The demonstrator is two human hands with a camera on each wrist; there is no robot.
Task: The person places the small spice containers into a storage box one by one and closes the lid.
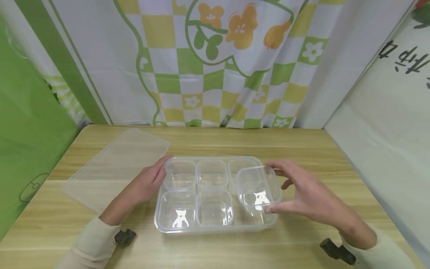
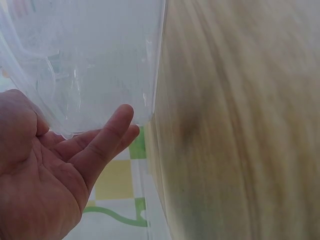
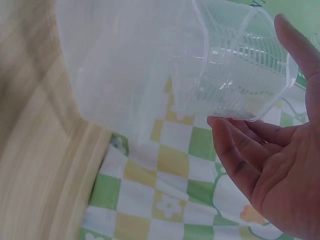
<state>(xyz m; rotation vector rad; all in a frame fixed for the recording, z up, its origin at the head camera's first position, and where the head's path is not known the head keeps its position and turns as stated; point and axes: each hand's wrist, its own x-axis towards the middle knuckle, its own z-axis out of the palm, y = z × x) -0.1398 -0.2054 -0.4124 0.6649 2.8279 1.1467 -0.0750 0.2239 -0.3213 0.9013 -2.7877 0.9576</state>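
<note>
A large clear plastic box (image 1: pixel 215 228) stands on the table with several small clear square containers (image 1: pixel 213 211) set in two rows inside it. At its back left corner, my left hand (image 1: pixel 152 181) holds the rim. Seen from the left wrist, the fingers of that hand (image 2: pixel 65 165) lie along the outside of the box wall (image 2: pixel 110 65). My right hand (image 1: pixel 305 190) grips one small clear container (image 1: pixel 256 186) by its sides, between thumb and fingers, tilted over the right end of the box. In the right wrist view, ridged lines show on this container (image 3: pixel 240 65).
A flat translucent lid (image 1: pixel 121 164) lies on the wooden table (image 1: pixel 235 250) at the left, behind my left forearm. A checked, flowered curtain (image 1: pixel 221 86) hangs along the back edge. Green (image 1: pixel 30 130) and white (image 1: pixel 386 123) side panels border the table.
</note>
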